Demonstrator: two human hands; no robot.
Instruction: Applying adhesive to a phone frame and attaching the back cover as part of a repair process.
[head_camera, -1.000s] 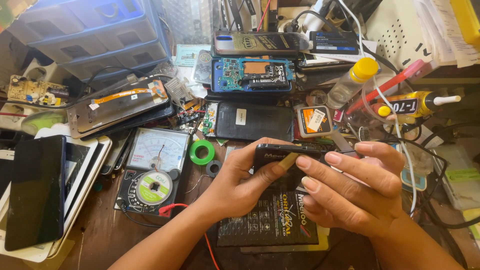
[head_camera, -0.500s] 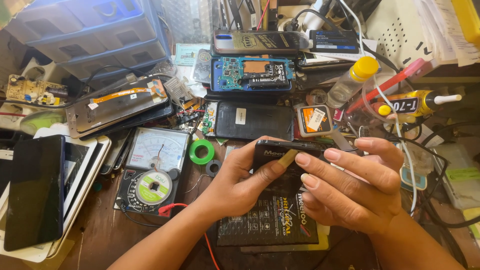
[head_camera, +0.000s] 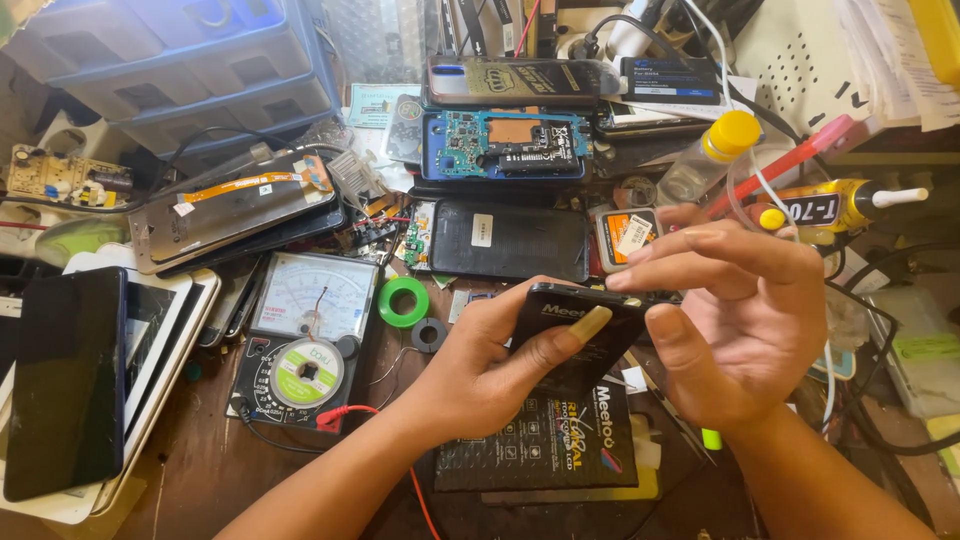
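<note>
My left hand (head_camera: 497, 362) grips a small black box (head_camera: 577, 335) from below, thumb laid across its face, holding it tilted above a larger black printed package (head_camera: 545, 450) lying on the desk. My right hand (head_camera: 738, 325) is just right of the box with its fingers spread; the fingertips touch the box's upper right edge. Just beyond the box lies a black phone (head_camera: 510, 240) face down, with an opened phone showing a blue circuit board (head_camera: 505, 146) behind it.
An analog multimeter (head_camera: 305, 325) with a solder reel, red and black leads, and a green tape ring (head_camera: 404, 301) lie to the left. Tablets and a dark phone (head_camera: 62, 380) stack at far left. Blue drawers (head_camera: 190, 70) stand behind. A glue tube (head_camera: 835, 203) and yellow-capped bottle (head_camera: 712, 152) sit right.
The box has been tipped up and brought closer to me. My right hand has lifted off its front and opened, its fingers now only touching the top edge.
</note>
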